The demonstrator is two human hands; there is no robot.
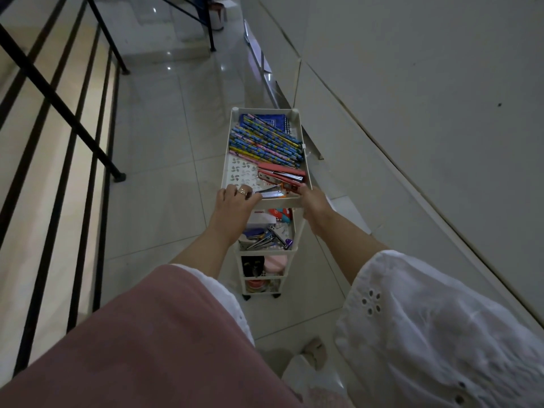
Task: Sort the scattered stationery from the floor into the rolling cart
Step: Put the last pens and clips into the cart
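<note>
Person standing over white rolling cart (265, 109) on tiled floor (164, 128), betw. black railing (59, 98) & wall (412, 83); L hand (235, 198) w/ ring (242, 190), fingers curled over near rim of top tray; R hand (313, 201) grips near-right corner, fingertips hidden; top tray holds patterned pencils (265, 142), blue spiral notebook (276, 120) at far end, red staplers (282, 176), metal stapler (272, 195) just beside L fingers; 2nd tier has mixed metal tools (272, 238); lower tiers unclear.

cart (239, 270) on floor (164, 142) | top tray (226, 172): pencils (265, 141), staplers (281, 176), notebook (273, 120)
</note>
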